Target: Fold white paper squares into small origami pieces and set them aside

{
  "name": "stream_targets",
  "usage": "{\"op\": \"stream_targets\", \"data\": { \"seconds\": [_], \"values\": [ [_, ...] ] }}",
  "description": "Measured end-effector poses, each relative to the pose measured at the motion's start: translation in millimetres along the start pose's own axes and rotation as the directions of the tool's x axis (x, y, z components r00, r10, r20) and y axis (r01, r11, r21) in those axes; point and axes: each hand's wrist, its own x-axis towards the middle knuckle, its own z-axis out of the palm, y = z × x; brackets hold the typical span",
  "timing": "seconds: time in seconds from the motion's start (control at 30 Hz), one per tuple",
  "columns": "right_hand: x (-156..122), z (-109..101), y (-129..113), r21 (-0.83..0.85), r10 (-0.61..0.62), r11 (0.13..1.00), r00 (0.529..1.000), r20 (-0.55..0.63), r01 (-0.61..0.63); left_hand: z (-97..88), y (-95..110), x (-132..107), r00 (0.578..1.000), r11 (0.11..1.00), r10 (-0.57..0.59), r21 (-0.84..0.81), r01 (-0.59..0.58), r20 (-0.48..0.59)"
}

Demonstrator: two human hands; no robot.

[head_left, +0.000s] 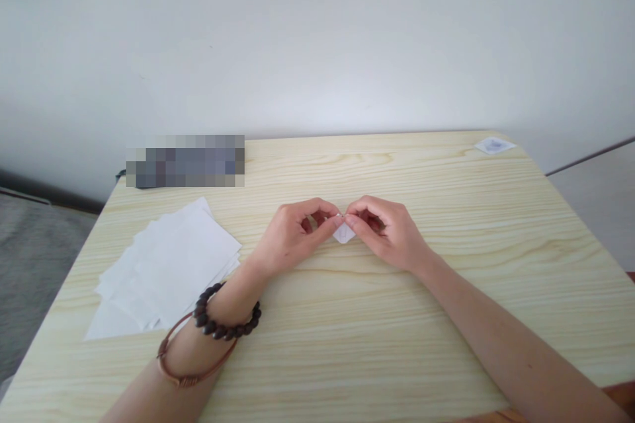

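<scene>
A small folded white paper piece [344, 232] lies on the light wooden table [347, 317] near its middle. My left hand [292, 232] and my right hand [384, 228] meet over it, and each pinches its top edge between thumb and forefinger. The other fingers are curled in. Only the lower corner of the paper shows below my fingertips. My left wrist wears a dark bead bracelet [223, 324] and a thin brown bangle [191, 370].
A loose stack of white paper sheets [166, 271] lies at the left of the table. A small folded paper piece [493, 145] sits at the far right corner. A blurred dark object [184, 160] rests at the far left edge by the white wall.
</scene>
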Motion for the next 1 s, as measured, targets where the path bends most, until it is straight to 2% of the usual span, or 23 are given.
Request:
{"op": "stream_targets", "data": {
  "seconds": [0.1, 0.2, 0.37, 0.47, 0.57, 0.77, 1.0],
  "values": [
    [0, 0, 0, -0.01, -0.028, 1.0, 1.0, 0.006, 0.028, 0.5, -1, 1, 1.0, 1.0, 0.021, -0.018, -0.021, -0.009],
    [0, 1, 1, -0.015, -0.04, 0.999, 0.999, -0.028, 0.039, 0.5, -4, 1, 0.999, 0.992, 0.036, -0.117, -0.04, -0.035],
    [-1, 3, 5, 0.067, 0.073, 0.996, 0.987, -0.142, -0.064, 1.2, -10, 5, 0.989, 0.93, -0.01, -0.364, -0.045, -0.149],
    [-1, 3, 8, 0.134, 0.126, 0.985, 0.979, -0.162, -0.105, 1.8, -12, 7, 0.979, 0.903, -0.052, -0.428, -0.037, -0.195],
    [-1, 2, 9, 0.168, 0.158, 0.977, 0.972, -0.172, -0.129, 2.4, -12, 7, 0.978, 0.889, -0.069, -0.457, -0.029, -0.197],
    [0, 3, 9, 0.127, 0.143, 0.985, 0.961, -0.238, -0.115, 4.3, -18, 6, 0.984, 0.897, -0.045, -0.44, -0.035, -0.172],
    [0, 2, 8, 0.062, 0.094, 0.995, 0.966, -0.242, -0.082, 2.8, -16, 5, 0.991, 0.969, 0.058, -0.233, -0.084, -0.117]
  ]
}}
